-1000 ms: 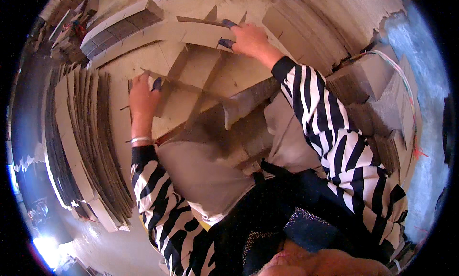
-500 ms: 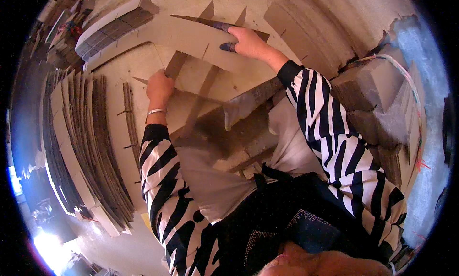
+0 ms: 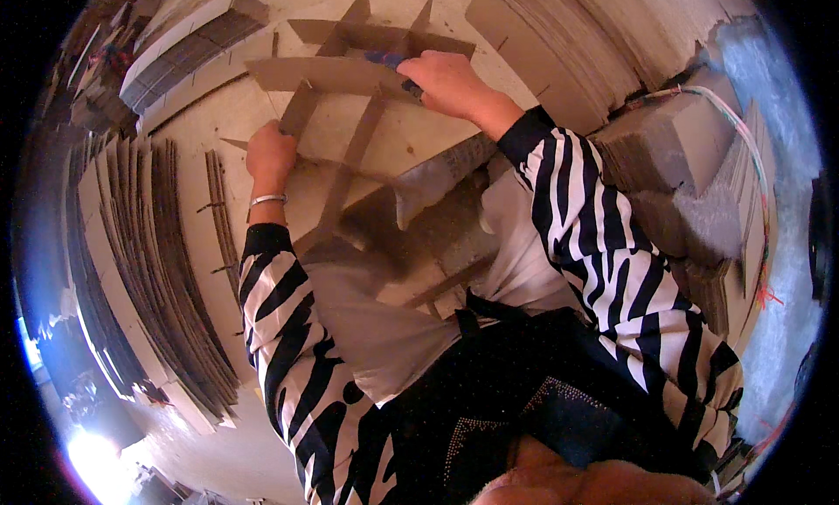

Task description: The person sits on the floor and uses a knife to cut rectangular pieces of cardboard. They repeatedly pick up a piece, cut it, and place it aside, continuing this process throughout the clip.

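Observation:
Slotted cardboard divider strips form a partly crossed lattice in front of me. My left hand (image 3: 271,160), with a bangle at the wrist, is closed on the near-left end of a cross strip (image 3: 300,110). My right hand (image 3: 450,83), its thumb and forefinger in dark covers, pinches a long cardboard strip (image 3: 306,75) lying across the tops of the cross strips. A second cross strip (image 3: 363,133) runs toward my lap. Just beyond the long strip stands another row of crossed dividers (image 3: 350,34). My right fingertips are partly hidden behind the strip.
Tall stacks of cardboard strips (image 3: 149,260) stand at the left, beside a thin bundle (image 3: 218,208). More stacked cardboard lies at the far left (image 3: 192,55) and far right (image 3: 551,55). Cardboard bundles (image 3: 664,142), a pale cable (image 3: 743,125) and blue sheeting (image 3: 765,173) are at the right.
My right hand has gone from spread fingers to a pinch, and the long strip now sits upright across the cross strips, nearer me. My left hand has shifted slightly left with the lattice.

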Demonstrator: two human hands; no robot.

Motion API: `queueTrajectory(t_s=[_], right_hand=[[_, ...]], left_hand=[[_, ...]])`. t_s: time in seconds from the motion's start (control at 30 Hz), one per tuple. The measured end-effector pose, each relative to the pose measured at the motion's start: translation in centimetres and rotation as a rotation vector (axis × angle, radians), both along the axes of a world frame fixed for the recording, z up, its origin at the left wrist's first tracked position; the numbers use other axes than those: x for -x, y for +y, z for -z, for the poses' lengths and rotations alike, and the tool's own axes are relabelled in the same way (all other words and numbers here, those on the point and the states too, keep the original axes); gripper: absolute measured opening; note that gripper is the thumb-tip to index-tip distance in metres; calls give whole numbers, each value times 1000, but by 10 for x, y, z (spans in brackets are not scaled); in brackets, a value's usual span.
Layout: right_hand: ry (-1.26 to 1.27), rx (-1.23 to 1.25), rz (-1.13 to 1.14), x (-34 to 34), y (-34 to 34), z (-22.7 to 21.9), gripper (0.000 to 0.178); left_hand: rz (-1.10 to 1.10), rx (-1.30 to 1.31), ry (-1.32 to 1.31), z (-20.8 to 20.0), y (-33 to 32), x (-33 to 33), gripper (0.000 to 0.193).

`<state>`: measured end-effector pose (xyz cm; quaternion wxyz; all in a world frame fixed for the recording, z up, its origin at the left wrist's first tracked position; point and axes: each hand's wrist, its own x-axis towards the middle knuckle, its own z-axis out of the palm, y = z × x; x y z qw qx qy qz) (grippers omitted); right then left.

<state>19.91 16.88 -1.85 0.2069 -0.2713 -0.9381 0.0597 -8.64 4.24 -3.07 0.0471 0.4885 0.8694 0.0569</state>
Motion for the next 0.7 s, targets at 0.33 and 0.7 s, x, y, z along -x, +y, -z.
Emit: queueTrajectory(t_s=[0.33,0.7], right_hand=[[-267,132,-37,9,-27,17,28],[-131,546,427,-6,65,34,33]], left_hand=[[-3,40,-26,-5,4,-5,30],[237,-56,-486,13,-40,74,40]])
